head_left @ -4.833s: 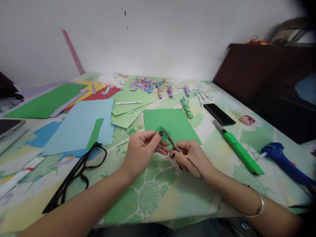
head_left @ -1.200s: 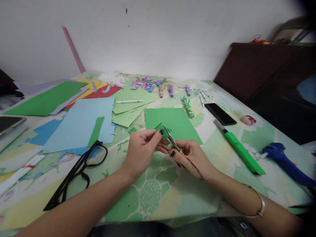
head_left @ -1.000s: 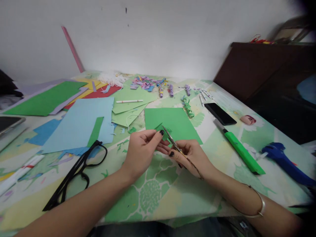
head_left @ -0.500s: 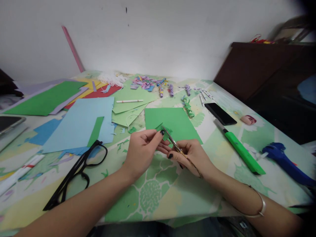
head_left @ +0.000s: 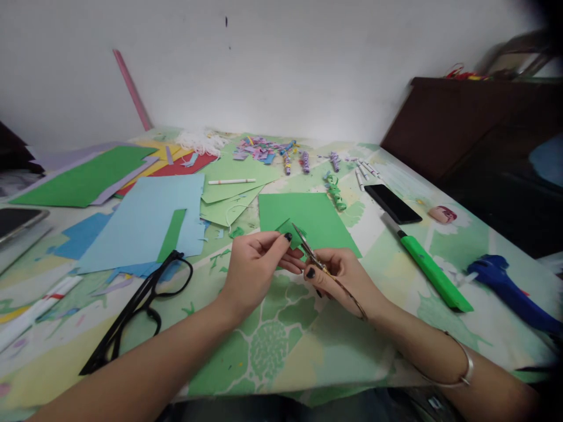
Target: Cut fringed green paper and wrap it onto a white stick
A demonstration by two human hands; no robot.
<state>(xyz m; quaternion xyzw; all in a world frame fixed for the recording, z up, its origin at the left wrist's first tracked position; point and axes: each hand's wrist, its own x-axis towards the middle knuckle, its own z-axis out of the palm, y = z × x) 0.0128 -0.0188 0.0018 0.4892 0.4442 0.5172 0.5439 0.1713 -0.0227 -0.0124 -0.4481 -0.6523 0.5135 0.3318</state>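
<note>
Between the thumb and fingers of my left hand (head_left: 261,264) is a small piece of green paper (head_left: 287,226), pinched near its edge. My right hand (head_left: 345,278) grips a pair of scissors (head_left: 311,252), the blades pointing up and left beside the held piece. Whether the blades touch the piece I cannot tell. Behind both hands a larger green sheet (head_left: 308,214) lies flat on the table. Small green scraps (head_left: 217,261) are scattered left of my left hand.
Black eyeglasses (head_left: 141,305) lie left of my forearm, near a light blue sheet (head_left: 145,217). On the right are a phone (head_left: 393,203), a green utility knife (head_left: 433,269) and a blue-handled tool (head_left: 514,290). Curled paper rolls (head_left: 335,192) and paper scraps (head_left: 257,147) lie toward the wall.
The scissors have shifted slightly right, their tips now a little farther from my left thumb. My right thumb has moved slightly right too. My left hand stays almost still.
</note>
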